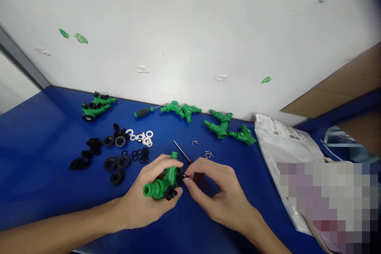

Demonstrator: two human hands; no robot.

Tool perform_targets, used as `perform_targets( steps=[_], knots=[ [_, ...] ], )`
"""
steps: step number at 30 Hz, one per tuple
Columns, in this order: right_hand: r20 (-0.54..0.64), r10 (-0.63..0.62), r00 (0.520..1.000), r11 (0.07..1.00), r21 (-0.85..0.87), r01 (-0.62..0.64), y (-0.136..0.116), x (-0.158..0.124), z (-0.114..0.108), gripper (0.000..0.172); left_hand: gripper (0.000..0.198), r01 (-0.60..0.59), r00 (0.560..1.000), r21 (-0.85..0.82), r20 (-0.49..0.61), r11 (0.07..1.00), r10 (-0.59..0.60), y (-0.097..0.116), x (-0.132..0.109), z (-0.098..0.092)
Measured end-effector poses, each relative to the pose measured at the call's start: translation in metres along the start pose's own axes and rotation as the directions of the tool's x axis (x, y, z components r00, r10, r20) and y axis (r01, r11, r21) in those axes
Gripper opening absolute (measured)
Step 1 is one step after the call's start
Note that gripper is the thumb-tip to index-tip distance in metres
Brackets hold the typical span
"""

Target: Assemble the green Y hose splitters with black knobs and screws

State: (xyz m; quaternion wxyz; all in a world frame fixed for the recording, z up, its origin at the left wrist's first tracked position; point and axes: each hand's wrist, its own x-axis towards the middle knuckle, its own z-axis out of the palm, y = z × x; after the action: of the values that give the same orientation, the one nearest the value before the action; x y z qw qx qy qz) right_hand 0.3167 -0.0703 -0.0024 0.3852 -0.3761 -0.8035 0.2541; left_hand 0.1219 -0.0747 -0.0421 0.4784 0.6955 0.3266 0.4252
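Note:
My left hand (147,194) is closed round a green plastic hose splitter (162,182), held just above the blue table (44,166). My right hand (214,190) pinches a small black part (182,176) against the side of the splitter. A thin screwdriver with a red handle (182,152) lies just behind my hands. Several small screws (207,154) lie to its right.
Black rings and caps (114,162) and white washers (143,137) are scattered at the left. Several more green splitters (222,125) and a green-handled screwdriver (144,112) lie along the white wall. A grey plastic bag (282,143) sits at the right, with cardboard (351,83) behind it.

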Motion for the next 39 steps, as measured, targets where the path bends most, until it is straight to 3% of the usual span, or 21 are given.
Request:
perform_targets(
  steps=[16,19,22,25,27,29,31,34,36,39],
  knots=[
    [0.013,-0.017,1.0,1.0,0.016,0.017,0.002,0.0,0.002,0.01,0.037,0.003,1.0,0.032,0.006,0.999,-0.003,-0.001,-0.001,0.0],
    [0.016,-0.005,1.0,0.999,-0.043,0.006,0.003,0.001,-0.001,0.013,0.037,0.028,1.0,0.028,-0.007,0.999,-0.028,-0.001,-0.002,0.0],
    [-0.004,0.124,0.992,0.972,-0.2,-0.122,0.007,0.003,-0.013,0.02,0.035,0.089,0.996,-0.019,-0.017,0.996,-0.089,0.001,0.0,-0.002],
    [0.065,0.351,0.934,0.841,-0.459,-0.285,0.013,0.003,-0.023,0.017,0.03,0.141,0.987,-0.121,-0.061,0.983,-0.149,0.005,0.004,-0.003],
    [0.141,0.46,0.877,0.746,-0.596,-0.296,0.019,0.002,-0.024,0.014,0.029,0.164,0.977,-0.167,-0.106,0.972,-0.183,0.005,0.008,-0.005],
    [0.168,0.501,0.849,0.715,-0.633,-0.297,0.024,0.001,-0.024,0.008,0.028,0.178,0.969,-0.17,-0.141,0.969,-0.203,0.004,0.01,-0.006],
    [0.13,0.483,0.866,0.759,-0.555,-0.341,0.028,0.001,-0.026,0.01,0.029,0.173,0.967,-0.167,-0.16,0.971,-0.2,0.002,0.01,-0.007],
    [-0.071,0.413,0.908,0.874,-0.249,-0.417,0.031,0.002,-0.04,0.019,0.03,0.144,0.969,-0.17,-0.174,0.975,-0.173,0.0,0.01,-0.008],
    [-0.223,0.366,0.904,0.919,-0.069,-0.389,0.029,0.002,-0.053,0.021,0.029,0.135,0.968,-0.161,-0.187,0.978,-0.164,0.0,0.01,-0.008],
    [-0.311,0.284,0.907,0.956,0.016,-0.294,0.024,0.0,-0.065,0.015,0.03,0.139,0.962,-0.141,-0.217,0.98,-0.168,-0.001,0.012,-0.008]
  ],
)
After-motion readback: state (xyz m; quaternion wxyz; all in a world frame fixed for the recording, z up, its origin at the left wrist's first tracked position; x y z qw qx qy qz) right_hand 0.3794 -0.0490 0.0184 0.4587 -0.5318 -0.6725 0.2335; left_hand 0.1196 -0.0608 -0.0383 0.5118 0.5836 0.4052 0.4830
